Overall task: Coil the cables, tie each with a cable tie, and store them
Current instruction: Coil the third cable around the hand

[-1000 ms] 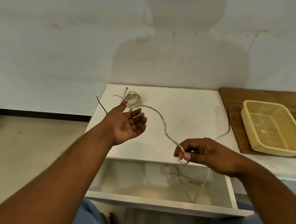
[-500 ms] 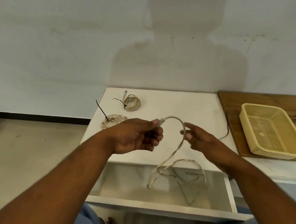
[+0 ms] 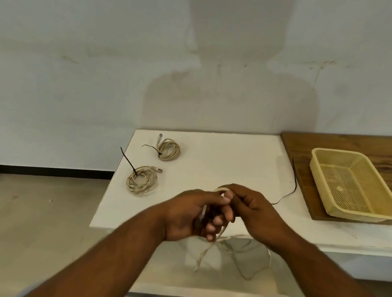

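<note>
My left hand (image 3: 193, 215) and my right hand (image 3: 251, 209) meet over the front edge of the white table (image 3: 224, 164). Both grip a loose beige cable (image 3: 202, 255): it loops over my fingers, and its free length hangs down into the open drawer (image 3: 203, 292). Two beige coiled cables lie at the table's left. The nearer coil (image 3: 141, 179) and the farther coil (image 3: 169, 149) each carry a black cable tie. A loose black cable tie (image 3: 292, 183) lies near the table's right edge.
A yellow plastic basket (image 3: 355, 185) stands on a wooden board (image 3: 343, 144) to the right. The wall is close behind the table. Bare floor lies to the left.
My hands have come together from about a hand's width apart. The cable's arc between them has closed into a loop over my fingers, and less of it hangs in the drawer.
</note>
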